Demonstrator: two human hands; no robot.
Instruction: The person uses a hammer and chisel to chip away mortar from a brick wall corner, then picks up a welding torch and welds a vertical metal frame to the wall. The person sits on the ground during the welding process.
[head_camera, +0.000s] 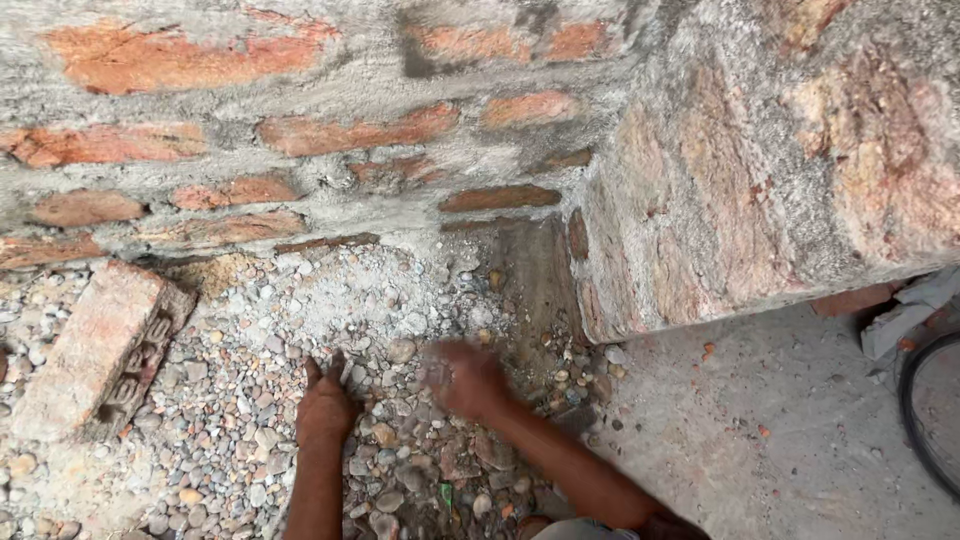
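While my view tips down over both forearms, I see the left hand (325, 405) lying palm down on the gravel (240, 400), fingers spread a little and pressed among the small stones; whether anything is pinched under it I cannot tell. Just to its right, the right hand (465, 378) is blurred, low over the same heap, fingers curled loosely, and I cannot make out whether it has hold of a stone. Between the two hands lie larger pebbles (400, 352), some touching the fingertips. Below the right hand, near the wrist, a small green scrap (446, 494) sits among darker rubble. Well out to the left of the left hand, a loose brick (90, 345) rests flat on the gravel. Beyond both hands a paler drift of crushed grit (370, 285) banks against the foot of a brick wall (300, 130) with rough mortar. Off to the right of the right hand, bare concrete floor (780, 430) runs under a plastered pillar (780, 160).
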